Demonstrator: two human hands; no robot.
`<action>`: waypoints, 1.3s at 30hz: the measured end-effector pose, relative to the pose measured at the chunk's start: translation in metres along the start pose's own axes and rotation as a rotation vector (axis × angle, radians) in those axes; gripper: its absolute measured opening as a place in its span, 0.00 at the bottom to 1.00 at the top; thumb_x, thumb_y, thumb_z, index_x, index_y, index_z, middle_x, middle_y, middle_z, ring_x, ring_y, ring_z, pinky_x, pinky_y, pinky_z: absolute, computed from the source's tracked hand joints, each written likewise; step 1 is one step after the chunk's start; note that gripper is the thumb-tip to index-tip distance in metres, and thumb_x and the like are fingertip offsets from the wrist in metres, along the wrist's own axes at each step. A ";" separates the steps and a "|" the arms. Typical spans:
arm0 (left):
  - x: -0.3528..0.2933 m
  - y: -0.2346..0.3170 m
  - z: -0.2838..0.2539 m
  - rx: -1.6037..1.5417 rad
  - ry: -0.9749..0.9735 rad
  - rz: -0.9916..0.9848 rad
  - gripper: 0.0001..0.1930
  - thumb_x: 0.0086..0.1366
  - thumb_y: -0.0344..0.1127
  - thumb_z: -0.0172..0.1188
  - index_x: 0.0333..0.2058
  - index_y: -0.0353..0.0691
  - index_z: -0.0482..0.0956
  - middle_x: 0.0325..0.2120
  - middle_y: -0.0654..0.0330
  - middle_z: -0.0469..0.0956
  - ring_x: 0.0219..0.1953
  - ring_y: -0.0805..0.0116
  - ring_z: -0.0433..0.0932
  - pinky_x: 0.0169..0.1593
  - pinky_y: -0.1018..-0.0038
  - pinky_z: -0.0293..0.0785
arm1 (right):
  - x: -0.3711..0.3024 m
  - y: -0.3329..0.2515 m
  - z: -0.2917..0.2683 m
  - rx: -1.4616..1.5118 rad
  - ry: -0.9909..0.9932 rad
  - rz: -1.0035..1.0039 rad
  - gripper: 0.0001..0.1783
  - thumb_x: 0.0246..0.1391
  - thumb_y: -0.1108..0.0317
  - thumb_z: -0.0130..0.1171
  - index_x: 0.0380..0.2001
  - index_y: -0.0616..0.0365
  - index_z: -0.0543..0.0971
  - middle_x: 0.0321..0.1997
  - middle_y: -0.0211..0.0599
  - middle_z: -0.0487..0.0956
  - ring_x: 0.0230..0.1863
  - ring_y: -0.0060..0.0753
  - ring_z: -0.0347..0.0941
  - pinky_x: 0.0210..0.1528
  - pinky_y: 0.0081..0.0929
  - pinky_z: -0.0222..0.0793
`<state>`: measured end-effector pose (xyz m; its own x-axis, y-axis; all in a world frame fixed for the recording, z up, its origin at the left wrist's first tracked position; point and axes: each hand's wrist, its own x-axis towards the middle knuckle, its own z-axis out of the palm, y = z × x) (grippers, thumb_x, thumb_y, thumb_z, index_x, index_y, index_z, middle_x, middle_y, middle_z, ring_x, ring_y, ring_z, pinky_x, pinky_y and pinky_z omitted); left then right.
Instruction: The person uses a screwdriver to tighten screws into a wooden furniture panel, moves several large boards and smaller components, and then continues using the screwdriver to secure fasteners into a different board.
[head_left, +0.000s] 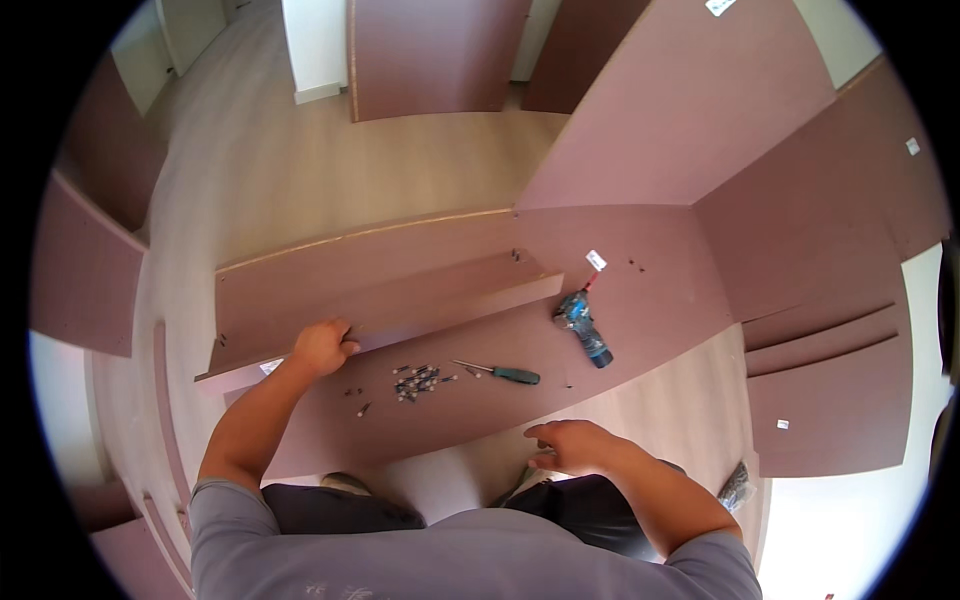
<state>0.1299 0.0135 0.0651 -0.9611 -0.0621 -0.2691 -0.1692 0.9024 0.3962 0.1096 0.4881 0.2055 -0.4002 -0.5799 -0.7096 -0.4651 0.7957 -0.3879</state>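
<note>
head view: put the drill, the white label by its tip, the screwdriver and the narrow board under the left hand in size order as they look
Largest to smallest:
1. narrow board
2. drill
3. screwdriver
4. white label
By length alone, drill and screwdriver look close.

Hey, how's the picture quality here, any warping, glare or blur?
Head view: the lower-right brown panel has edges bowed by the fisheye; the white patch below it looks washed out; the screwdriver and drill look fairly sharp.
</note>
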 end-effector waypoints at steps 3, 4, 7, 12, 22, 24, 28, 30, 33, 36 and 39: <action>-0.006 0.013 -0.032 -0.140 -0.005 -0.040 0.18 0.65 0.44 0.67 0.50 0.43 0.82 0.44 0.48 0.83 0.48 0.44 0.81 0.51 0.52 0.76 | 0.001 0.000 -0.011 0.017 -0.017 -0.024 0.33 0.62 0.48 0.62 0.65 0.52 0.73 0.57 0.43 0.83 0.59 0.49 0.78 0.59 0.42 0.73; -0.003 0.014 -0.038 -0.200 0.011 -0.042 0.19 0.65 0.44 0.67 0.52 0.44 0.82 0.44 0.48 0.84 0.49 0.44 0.81 0.51 0.53 0.77 | 0.002 0.000 -0.012 0.013 -0.024 -0.020 0.32 0.62 0.48 0.62 0.65 0.52 0.73 0.56 0.43 0.83 0.59 0.49 0.78 0.59 0.41 0.73; 0.014 0.017 -0.059 -0.232 0.011 -0.138 0.30 0.61 0.50 0.70 0.57 0.39 0.78 0.46 0.44 0.84 0.51 0.44 0.82 0.54 0.54 0.77 | 0.006 0.008 -0.008 0.032 -0.041 -0.014 0.33 0.62 0.47 0.62 0.65 0.51 0.73 0.56 0.42 0.83 0.58 0.49 0.79 0.59 0.41 0.74; 0.026 0.017 -0.075 0.028 0.013 -0.050 0.37 0.57 0.55 0.72 0.59 0.39 0.73 0.54 0.45 0.79 0.54 0.44 0.80 0.56 0.54 0.77 | 0.014 0.009 -0.011 0.017 -0.096 0.019 0.34 0.64 0.46 0.61 0.66 0.54 0.72 0.57 0.43 0.83 0.57 0.50 0.79 0.60 0.41 0.73; 0.045 0.004 -0.047 0.090 0.082 -0.097 0.39 0.61 0.59 0.69 0.60 0.35 0.69 0.55 0.45 0.76 0.56 0.44 0.78 0.57 0.54 0.77 | 0.017 0.016 -0.012 0.020 -0.095 0.012 0.33 0.64 0.48 0.60 0.66 0.55 0.72 0.56 0.44 0.83 0.56 0.51 0.79 0.59 0.42 0.73; 0.048 0.008 -0.049 0.103 0.069 -0.119 0.39 0.61 0.61 0.68 0.59 0.35 0.69 0.55 0.45 0.76 0.56 0.43 0.77 0.57 0.54 0.77 | 0.023 0.022 -0.007 0.015 -0.075 -0.003 0.33 0.64 0.48 0.60 0.66 0.54 0.72 0.56 0.44 0.83 0.56 0.52 0.79 0.59 0.43 0.73; 0.042 0.017 -0.054 0.140 0.085 -0.135 0.39 0.61 0.62 0.67 0.57 0.34 0.70 0.54 0.43 0.77 0.58 0.43 0.77 0.57 0.53 0.76 | 0.021 0.021 -0.014 0.019 -0.082 -0.021 0.33 0.64 0.48 0.60 0.66 0.55 0.72 0.56 0.44 0.83 0.56 0.53 0.79 0.59 0.43 0.73; 0.031 0.021 -0.054 0.161 0.105 -0.132 0.38 0.61 0.62 0.67 0.55 0.34 0.71 0.53 0.43 0.77 0.57 0.43 0.77 0.57 0.53 0.76 | 0.024 0.024 -0.011 0.024 -0.042 -0.026 0.32 0.63 0.47 0.60 0.64 0.54 0.73 0.56 0.45 0.83 0.57 0.53 0.78 0.58 0.44 0.73; 0.013 0.014 -0.041 0.165 0.137 -0.136 0.36 0.61 0.61 0.68 0.54 0.35 0.72 0.53 0.45 0.78 0.57 0.44 0.77 0.57 0.53 0.76 | 0.027 0.028 -0.012 -0.004 -0.069 -0.079 0.34 0.62 0.44 0.61 0.64 0.52 0.72 0.54 0.45 0.83 0.56 0.52 0.79 0.57 0.44 0.74; 0.007 0.021 -0.030 0.119 0.103 -0.029 0.35 0.62 0.58 0.68 0.54 0.35 0.72 0.54 0.46 0.77 0.58 0.45 0.76 0.59 0.54 0.76 | 0.024 0.049 0.012 0.020 0.001 -0.111 0.35 0.59 0.43 0.65 0.61 0.53 0.76 0.50 0.43 0.85 0.49 0.48 0.83 0.53 0.41 0.78; 0.012 0.019 -0.022 0.072 0.070 -0.006 0.34 0.61 0.56 0.70 0.55 0.36 0.72 0.53 0.47 0.77 0.59 0.45 0.77 0.59 0.55 0.76 | 0.020 0.042 0.032 0.097 0.115 -0.198 0.30 0.57 0.57 0.72 0.60 0.56 0.77 0.43 0.45 0.86 0.43 0.44 0.85 0.47 0.37 0.80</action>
<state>0.1105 0.0204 0.0892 -0.9735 -0.0948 -0.2083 -0.1611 0.9302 0.3298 0.1069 0.5153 0.1561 -0.3984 -0.7381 -0.5445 -0.4679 0.6741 -0.5715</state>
